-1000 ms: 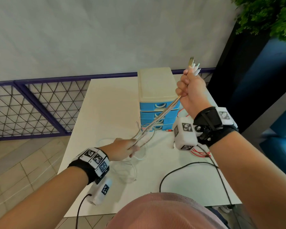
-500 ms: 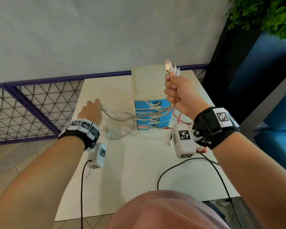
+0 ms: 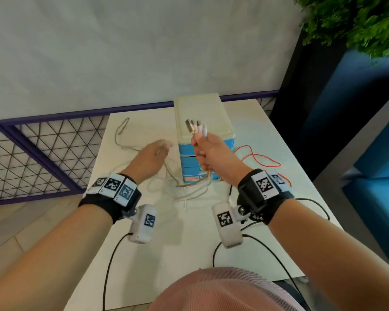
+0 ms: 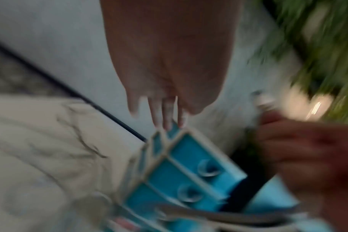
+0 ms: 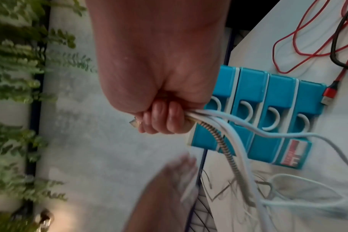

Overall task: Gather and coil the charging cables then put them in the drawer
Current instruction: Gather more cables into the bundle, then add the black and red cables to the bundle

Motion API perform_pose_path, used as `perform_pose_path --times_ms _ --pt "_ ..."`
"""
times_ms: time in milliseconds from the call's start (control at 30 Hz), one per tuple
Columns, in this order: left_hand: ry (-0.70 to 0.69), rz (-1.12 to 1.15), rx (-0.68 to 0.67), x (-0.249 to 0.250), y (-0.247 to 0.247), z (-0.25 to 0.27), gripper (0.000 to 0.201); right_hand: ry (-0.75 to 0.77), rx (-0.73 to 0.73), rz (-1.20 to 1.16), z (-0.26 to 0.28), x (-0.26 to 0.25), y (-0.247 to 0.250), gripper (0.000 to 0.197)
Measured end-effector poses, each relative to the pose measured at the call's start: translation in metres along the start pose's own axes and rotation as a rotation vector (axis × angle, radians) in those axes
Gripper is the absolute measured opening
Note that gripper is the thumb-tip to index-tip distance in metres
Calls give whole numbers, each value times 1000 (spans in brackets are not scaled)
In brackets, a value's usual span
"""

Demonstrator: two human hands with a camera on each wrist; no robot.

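Meanwhile right hand (image 3: 208,153) grips cables (image 5: 230,141); left hand (image 3: 149,159) hangs free.

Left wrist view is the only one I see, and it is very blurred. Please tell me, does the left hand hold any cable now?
Observer: No. In the head view the left hand is open above the table and grips nothing.
Operator: And the right hand?
Observer: The right hand grips a bundle of cables, with the plug ends sticking up out of the fist.
Operator: Is any cable outside the bundle?
Observer: Yes. A red cable lies on the table to the right of the drawer unit, not yet gathered.
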State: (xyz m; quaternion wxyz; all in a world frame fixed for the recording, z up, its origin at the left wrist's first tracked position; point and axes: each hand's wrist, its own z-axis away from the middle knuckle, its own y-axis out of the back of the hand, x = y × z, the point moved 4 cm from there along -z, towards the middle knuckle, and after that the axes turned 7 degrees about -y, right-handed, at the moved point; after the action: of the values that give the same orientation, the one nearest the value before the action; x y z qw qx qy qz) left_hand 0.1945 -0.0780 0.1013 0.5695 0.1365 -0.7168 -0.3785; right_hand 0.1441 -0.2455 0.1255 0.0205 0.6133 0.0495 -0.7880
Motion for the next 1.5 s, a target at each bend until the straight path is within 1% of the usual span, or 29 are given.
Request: perform_pose_path --times_ms 33,67,100,133,167,233,367,467,567,667,700,767,833,900,933,1000,1033,1067,1167,1300,1367,1500 --pt "49 299 -12 16 -8 4 40 5 5 37 0 4 -7 32" --pt "116 545 -51 31 -17 9 49 17 19 70 -1 8 -12 32" --pt "156 711 -84 43 -25 13 53 29 41 104 -1 11 -17 32" --pt "165 780 -106 51 -30 16 51 41 68 140 -2 14 -20 31" --pt "153 803 -117 59 -33 19 46 46 93 174 -3 17 -22 29" --pt "129 824 -102 65 -35 22 39 42 107 209 -4 18 -22 26" --pt "142 920 -65 68 -38 19 38 -45 -11 73 -2 12 -20 23" --pt "156 941 -6 69 -44 18 38 -73 -116 106 -2 9 -19 14" --pt "123 907 51 71 -46 19 32 -88 -177 256 1 1 -10 22" --pt "74 846 95 72 -46 17 32 -201 -278 336 2 -5 9 27" --pt "71 829 112 74 -46 17 31 -226 -294 402 3 -6 16 28" --pt "47 821 137 79 -44 14 28 -239 -260 584 -1 -8 32 24" --pt "28 843 177 83 -40 11 28 -312 -193 794 -7 0 46 16" --pt "-3 861 189 83 -37 9 30 -437 -185 1072 -10 24 59 12" --pt "-28 872 167 83 -37 8 30 -462 -205 1258 -10 39 62 14" --pt "-56 878 119 82 -39 9 29 -403 -228 1618 -8 74 66 24" --pt "-52 864 111 82 -39 10 28 -360 -222 1734 -5 89 67 27" --pt "-49 846 108 82 -40 11 28 -325 -206 1795 -3 102 67 30" --pt "-73 807 110 82 -40 18 28 -271 -233 1877 -4 130 69 39" --pt "-57 804 96 79 -38 26 28 -242 -224 1967 -9 150 67 42" --pt "-62 789 84 77 -37 29 29 -206 -205 1965 -9 159 68 41" --pt "-49 796 92 70 -35 32 29 -56 -184 1959 -7 165 71 35"
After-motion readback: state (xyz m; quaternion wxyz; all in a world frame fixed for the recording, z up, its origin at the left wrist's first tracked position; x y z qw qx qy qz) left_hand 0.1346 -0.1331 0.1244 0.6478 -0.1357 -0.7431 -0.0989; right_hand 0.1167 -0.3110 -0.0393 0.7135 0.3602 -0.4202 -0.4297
